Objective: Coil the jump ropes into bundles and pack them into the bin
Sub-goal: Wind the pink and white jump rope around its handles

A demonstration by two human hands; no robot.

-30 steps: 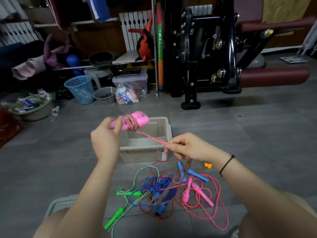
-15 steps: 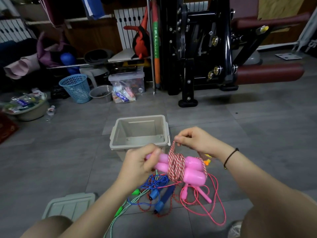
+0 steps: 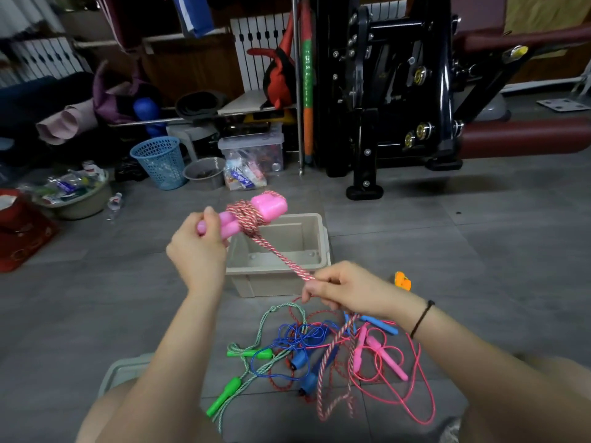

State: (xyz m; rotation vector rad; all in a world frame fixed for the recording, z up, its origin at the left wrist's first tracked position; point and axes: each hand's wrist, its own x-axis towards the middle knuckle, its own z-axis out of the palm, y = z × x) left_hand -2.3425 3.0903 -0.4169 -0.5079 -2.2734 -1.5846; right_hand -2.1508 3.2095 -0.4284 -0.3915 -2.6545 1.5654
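- Left hand (image 3: 196,251) clenched round the narrow ends of two chunky pink plastic jump-rope handles (image 3: 268,207), raised above the left rim of the open beige plastic bin (image 3: 265,284).
- Red-and-white twisted cord (image 3: 281,257) wound in several turns round the middle of those handles, then stretched taut, slanting down across the bin's opening.
- Right hand (image 3: 345,289) in front of the bin's near wall, pinching that cord between thumb and curled fingers (thin black band (image 3: 421,318) on the wrist), with the slack hanging below it to the floor.
- On the grey tiled floor (image 3: 479,251) just nearer than the bin, a loose tangle: green-and-white cord with bright green handles (image 3: 224,395), blue cord with blue handles (image 3: 300,359), thin pink cord with slim pink handles (image 3: 387,359).
- Pale plastic lid (image 3: 123,375) flat on the floor, nearer than the bin and to its left, partly hidden by the left arm.
- Small orange object (image 3: 402,280) on the floor just right of the bin, too blurred to identify.
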